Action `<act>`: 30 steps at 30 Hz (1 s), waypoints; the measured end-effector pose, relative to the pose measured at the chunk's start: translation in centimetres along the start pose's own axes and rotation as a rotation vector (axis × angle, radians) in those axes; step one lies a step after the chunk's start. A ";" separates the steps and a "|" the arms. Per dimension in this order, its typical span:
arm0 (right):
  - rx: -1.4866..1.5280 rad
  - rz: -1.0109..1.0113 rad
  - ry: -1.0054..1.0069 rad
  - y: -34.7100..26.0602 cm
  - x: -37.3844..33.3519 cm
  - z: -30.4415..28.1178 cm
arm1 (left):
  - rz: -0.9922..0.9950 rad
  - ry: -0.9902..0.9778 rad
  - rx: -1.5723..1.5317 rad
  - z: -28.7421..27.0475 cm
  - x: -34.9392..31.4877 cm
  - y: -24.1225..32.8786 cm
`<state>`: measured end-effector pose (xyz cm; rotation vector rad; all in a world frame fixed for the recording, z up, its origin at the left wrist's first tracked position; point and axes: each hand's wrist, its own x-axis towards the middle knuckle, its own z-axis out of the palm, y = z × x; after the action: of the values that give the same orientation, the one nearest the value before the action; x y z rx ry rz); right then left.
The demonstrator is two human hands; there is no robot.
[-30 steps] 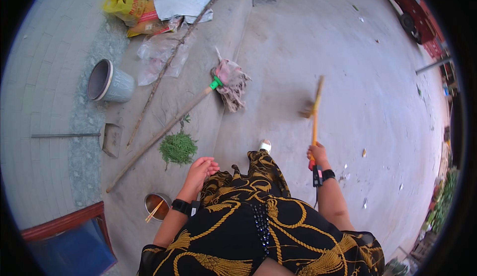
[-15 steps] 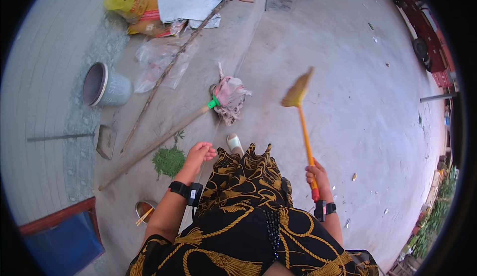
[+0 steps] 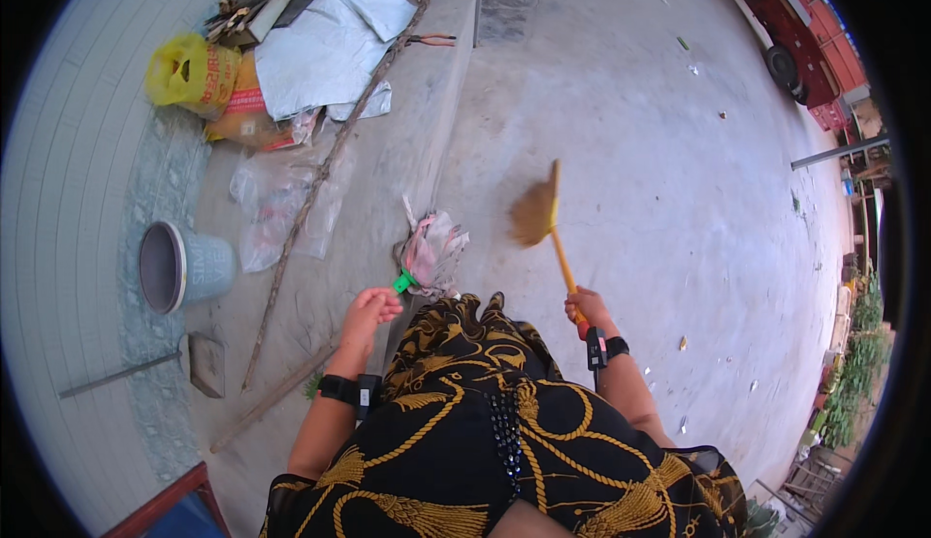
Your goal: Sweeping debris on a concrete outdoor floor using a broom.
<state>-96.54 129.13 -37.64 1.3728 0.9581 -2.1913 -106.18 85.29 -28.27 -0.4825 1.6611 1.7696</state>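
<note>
Partly hidden wooden mop pole (image 3: 272,401), 8 o'clock | left hand (image 3: 369,313) half-open | right hand (image 3: 588,308) grips broom (image 3: 561,255), straw fan (image 3: 532,216) blurred

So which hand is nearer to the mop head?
Left. In the picture, the left hand is just below and left of the mop head; the right hand, gripping the broom, is farther off to its right.

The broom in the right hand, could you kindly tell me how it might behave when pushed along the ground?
The broom is probably light, as the right hand alone holds it out. Its slim, straight handle looks fairly stiff. The fanned tan bristles look fine, so they would likely flex.
</note>
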 end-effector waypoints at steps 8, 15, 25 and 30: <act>-0.230 -0.202 0.071 -6.5 -6.4 8.5 | -0.044 0.039 -0.082 1.4 4.7 4.9; -0.103 0.060 -0.336 -11.9 3.1 11.4 | -0.081 -0.087 -0.055 8.4 11.6 9.6; -0.194 -0.159 0.030 -29.6 9.7 4.9 | 0.002 0.017 -0.220 19.0 20.5 24.2; -0.074 -0.141 -0.017 -37.9 6.4 9.3 | 0.015 -0.050 -0.266 24.6 25.3 28.4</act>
<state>-129.17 149.01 -27.55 1.2862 1.1496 -2.2408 -139.44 115.20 -21.01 -0.5394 1.4047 2.0079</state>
